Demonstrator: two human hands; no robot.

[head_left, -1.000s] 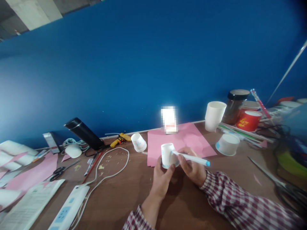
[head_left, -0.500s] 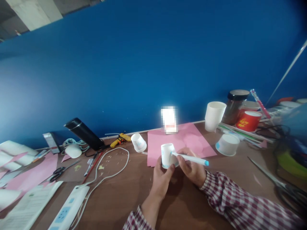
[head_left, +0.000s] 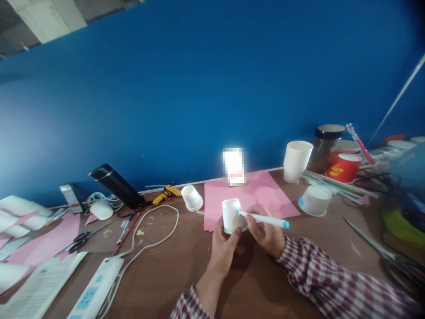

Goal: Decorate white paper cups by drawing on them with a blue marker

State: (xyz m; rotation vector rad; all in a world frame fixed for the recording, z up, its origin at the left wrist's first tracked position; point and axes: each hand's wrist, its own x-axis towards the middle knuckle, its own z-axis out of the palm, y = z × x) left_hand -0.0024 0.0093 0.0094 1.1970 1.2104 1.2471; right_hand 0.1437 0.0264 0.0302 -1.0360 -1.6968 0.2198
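A: Where's the small paper cup?
B: You're gripping it upside down in your left hand, fingers wrapping its wall, above the table, pink paper at its 12 o'clock.
A: Right hand?
B: You're pinching the blue marker, tip touching the cup from 3 o'clock.

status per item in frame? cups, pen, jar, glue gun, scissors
Small white paper cup: held in left hand.
White marker with blue end: in right hand, tip on cup.
Second small white cup: on its side.
Tall white cup: upright.
Dark-lidded jar: closed.
Yellow glue gun: lying down.
Black-handled scissors: lying flat.
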